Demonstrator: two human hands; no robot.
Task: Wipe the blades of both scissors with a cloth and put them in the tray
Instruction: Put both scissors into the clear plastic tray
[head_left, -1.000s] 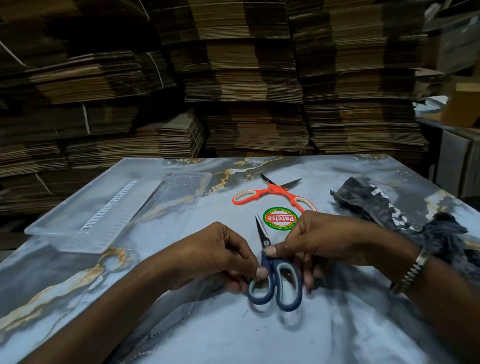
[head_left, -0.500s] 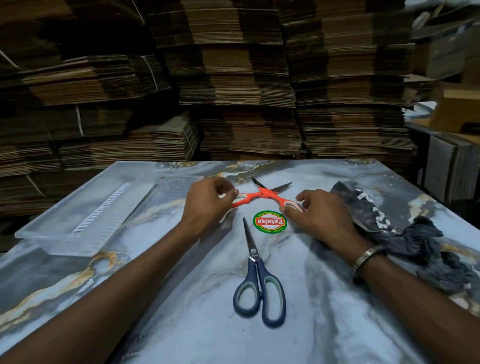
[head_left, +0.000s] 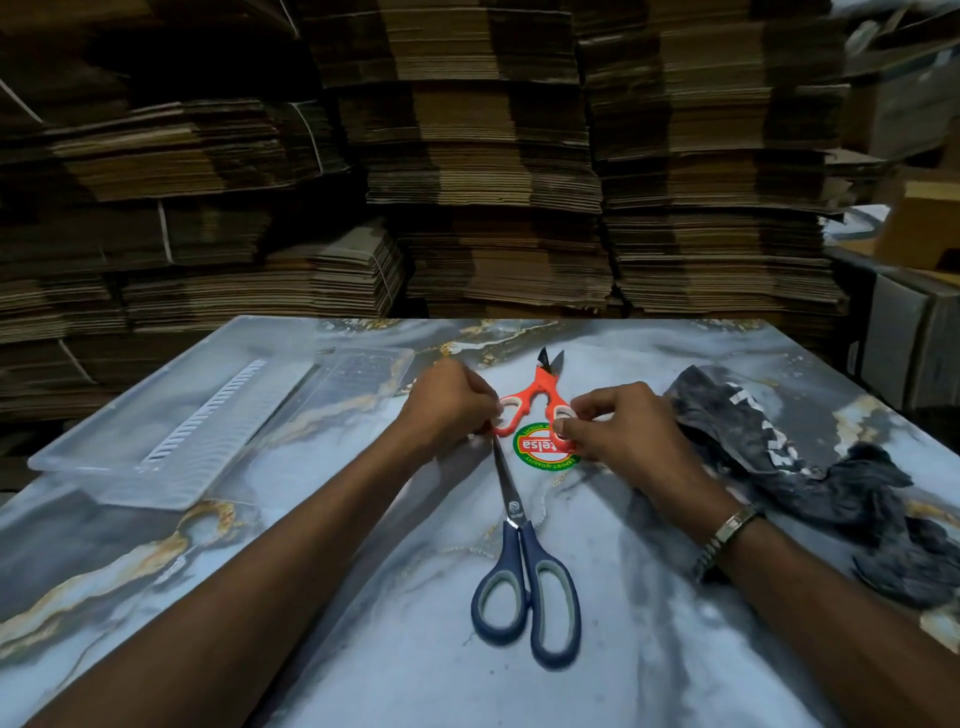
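Observation:
Orange scissors (head_left: 537, 391) lie at the middle of the marble table, short dark blades pointing away and nearly together. My left hand (head_left: 447, 402) pinches the left handle loop and my right hand (head_left: 621, 426) pinches the right loop. Blue-handled scissors (head_left: 524, 577) lie closed nearer to me, their blade tip reaching up to my left hand. A dark crumpled cloth (head_left: 810, 467) lies at the right. The clear plastic tray (head_left: 171, 441) sits at the left with nothing in it.
A round green and red sticker (head_left: 540, 457) is on the table (head_left: 363, 649) below the orange handles. Tall stacks of flattened cardboard (head_left: 493, 182) rise right behind the table's far edge. Boxes (head_left: 914, 332) stand at the far right.
My hands let go of the blue scissors, which now lie on the table, and reached forward to the orange scissors. The orange handles have been drawn together, bringing the blades nearly closed.

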